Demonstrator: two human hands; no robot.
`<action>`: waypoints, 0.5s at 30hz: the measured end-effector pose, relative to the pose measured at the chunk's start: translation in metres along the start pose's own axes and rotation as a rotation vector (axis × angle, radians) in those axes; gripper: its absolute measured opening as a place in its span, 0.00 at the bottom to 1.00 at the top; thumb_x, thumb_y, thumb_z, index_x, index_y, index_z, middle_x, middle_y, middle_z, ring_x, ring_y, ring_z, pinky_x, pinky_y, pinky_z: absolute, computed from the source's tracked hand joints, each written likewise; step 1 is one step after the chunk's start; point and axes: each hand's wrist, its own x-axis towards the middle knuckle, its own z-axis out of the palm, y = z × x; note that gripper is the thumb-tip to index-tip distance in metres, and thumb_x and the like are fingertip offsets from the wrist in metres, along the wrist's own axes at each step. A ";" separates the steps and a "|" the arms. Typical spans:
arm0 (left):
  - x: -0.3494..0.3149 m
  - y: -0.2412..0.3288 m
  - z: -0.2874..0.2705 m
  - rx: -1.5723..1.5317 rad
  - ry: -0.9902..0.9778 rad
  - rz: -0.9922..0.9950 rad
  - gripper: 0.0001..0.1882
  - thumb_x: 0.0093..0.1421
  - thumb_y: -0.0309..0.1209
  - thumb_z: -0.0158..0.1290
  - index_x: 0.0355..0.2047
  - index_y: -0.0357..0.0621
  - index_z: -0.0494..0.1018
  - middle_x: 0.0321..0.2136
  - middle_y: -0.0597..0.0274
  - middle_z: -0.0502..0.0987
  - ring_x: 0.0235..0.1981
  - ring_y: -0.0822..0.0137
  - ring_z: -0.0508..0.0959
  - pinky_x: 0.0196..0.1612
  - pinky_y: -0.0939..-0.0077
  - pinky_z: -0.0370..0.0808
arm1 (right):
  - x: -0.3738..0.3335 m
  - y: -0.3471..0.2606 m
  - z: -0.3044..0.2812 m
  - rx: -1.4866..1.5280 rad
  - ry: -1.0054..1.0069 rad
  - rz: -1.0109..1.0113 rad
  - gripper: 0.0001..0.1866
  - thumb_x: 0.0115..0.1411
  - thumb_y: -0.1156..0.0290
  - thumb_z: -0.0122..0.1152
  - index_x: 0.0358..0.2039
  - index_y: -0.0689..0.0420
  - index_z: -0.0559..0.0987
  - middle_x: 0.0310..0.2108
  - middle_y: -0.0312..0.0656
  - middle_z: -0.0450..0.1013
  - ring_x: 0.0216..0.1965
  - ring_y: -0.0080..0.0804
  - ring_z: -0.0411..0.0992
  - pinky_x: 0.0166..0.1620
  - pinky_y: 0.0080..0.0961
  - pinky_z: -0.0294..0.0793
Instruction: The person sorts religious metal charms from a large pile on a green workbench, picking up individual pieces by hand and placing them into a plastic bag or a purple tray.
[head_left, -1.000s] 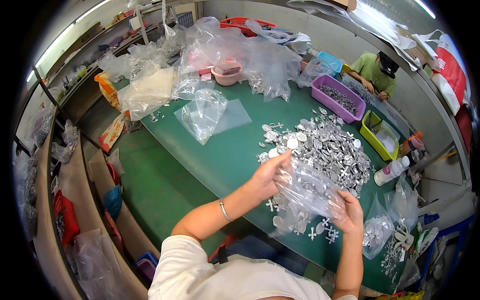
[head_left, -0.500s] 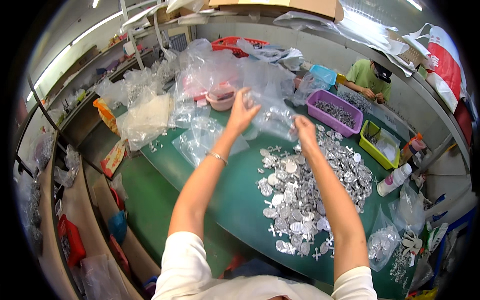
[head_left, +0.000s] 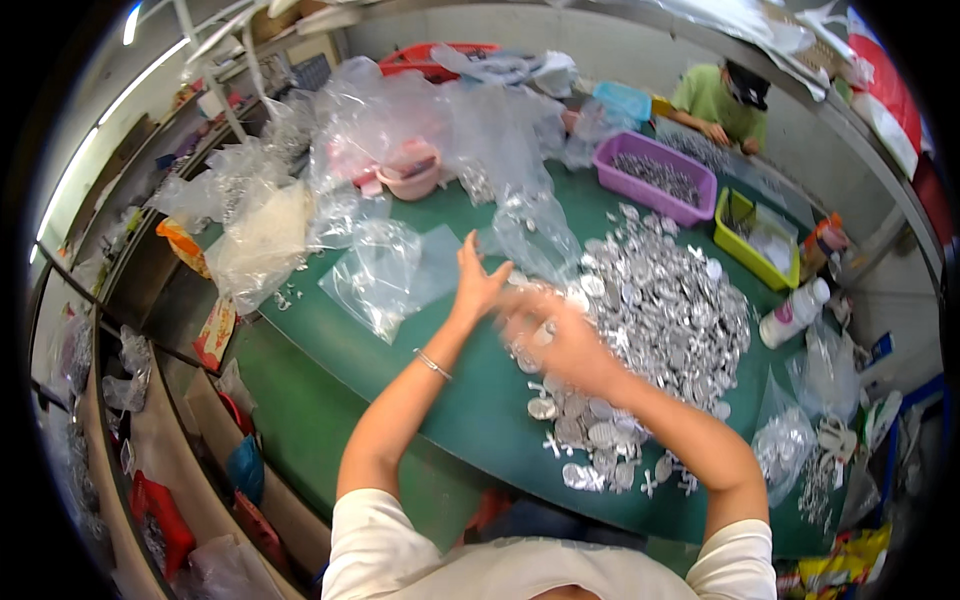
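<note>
My left hand (head_left: 480, 287) is above the green table (head_left: 350, 345), thumb and forefinger spread, with no object seen in its grasp. Close beyond its fingers a clear plastic bag (head_left: 537, 232) with a few small silver pieces lies beside the pile. My right hand (head_left: 560, 338) is smeared by motion over the near-left edge of a heap of silver oval medals and small crosses (head_left: 690, 320). Whether its fingers hold anything cannot be made out. Left of my left hand rest flat clear plastic bags (head_left: 385, 270).
Behind the heap stand a purple basket (head_left: 660, 205) of small metal parts and a yellow-green basket (head_left: 765, 262). A white bottle (head_left: 795, 312) and a bag of medals (head_left: 783, 440) are at the right. A pink bowl (head_left: 410, 182) sits at the back; a person in green (head_left: 700, 95) works beyond.
Both hands have come away from the clear bag held between them, which now lies on the table. My right hand has swung left and nearer, over the heap's edge.
</note>
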 end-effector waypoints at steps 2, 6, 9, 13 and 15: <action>-0.022 0.014 0.001 0.037 -0.033 -0.032 0.38 0.50 0.26 0.56 0.58 0.40 0.48 0.53 0.49 0.55 0.51 0.57 0.63 0.47 0.70 0.68 | -0.057 -0.038 0.044 -0.116 -0.420 -0.517 0.15 0.53 0.68 0.51 0.41 0.58 0.71 0.35 0.41 0.69 0.37 0.35 0.67 0.42 0.29 0.65; -0.060 0.017 -0.025 -0.001 -0.039 -0.105 0.32 0.51 0.26 0.54 0.55 0.38 0.54 0.51 0.49 0.60 0.50 0.60 0.66 0.47 0.70 0.67 | -0.115 -0.112 0.103 0.285 -0.548 -0.729 0.04 0.48 0.71 0.53 0.25 0.57 0.72 0.22 0.41 0.66 0.29 0.35 0.64 0.35 0.31 0.61; -0.079 0.034 -0.037 -0.035 -0.053 -0.114 0.27 0.51 0.24 0.52 0.52 0.35 0.58 0.49 0.49 0.62 0.49 0.58 0.67 0.46 0.69 0.70 | -0.129 -0.115 0.135 0.165 -0.553 -0.757 0.07 0.44 0.66 0.53 0.19 0.55 0.70 0.21 0.41 0.64 0.31 0.39 0.62 0.36 0.35 0.57; -0.105 0.051 -0.052 -0.045 -0.106 -0.069 0.19 0.52 0.21 0.50 0.46 0.34 0.65 0.44 0.51 0.69 0.46 0.63 0.70 0.46 0.73 0.68 | -0.140 -0.142 0.157 0.457 -0.447 -0.789 0.08 0.46 0.67 0.51 0.17 0.57 0.70 0.22 0.41 0.65 0.28 0.39 0.62 0.32 0.34 0.59; -0.122 0.056 -0.048 -0.086 -0.158 -0.028 0.17 0.52 0.21 0.49 0.45 0.34 0.66 0.43 0.53 0.70 0.45 0.65 0.71 0.45 0.73 0.68 | -0.148 -0.163 0.178 0.656 -0.431 -0.803 0.08 0.46 0.67 0.51 0.17 0.58 0.70 0.22 0.42 0.65 0.27 0.40 0.62 0.30 0.34 0.59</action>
